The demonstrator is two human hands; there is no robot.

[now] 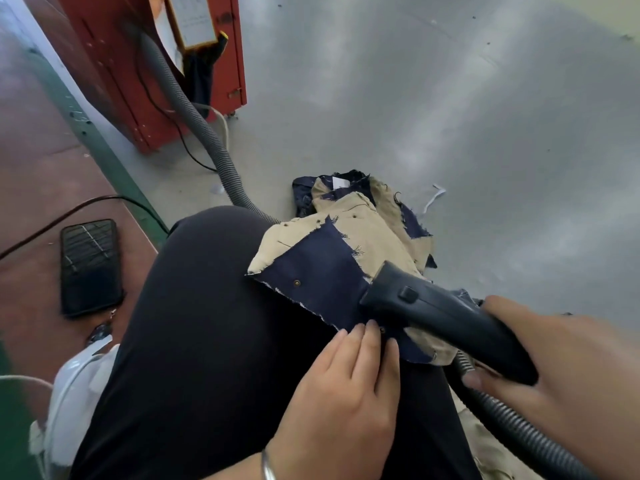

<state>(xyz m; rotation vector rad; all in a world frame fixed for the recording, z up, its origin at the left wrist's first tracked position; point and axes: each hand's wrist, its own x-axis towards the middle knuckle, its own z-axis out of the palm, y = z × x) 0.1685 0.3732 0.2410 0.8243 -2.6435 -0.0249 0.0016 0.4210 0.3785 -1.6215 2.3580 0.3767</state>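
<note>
I am holding a vacuum handle (433, 317) against a blue cloth (322, 271) on my leg (207, 323).
My left hand (343, 403) is pressing the blue cloth near its lower edge with straight fingers, and my right hand (554, 375) is gripping the black vacuum handle, whose tip is lying on the blue cloth. Beige pieces (367, 230) are lying under it. The paper sheet (195, 19) on the red cabinet (114, 81) is showing writing too blurred for reading.
</note>
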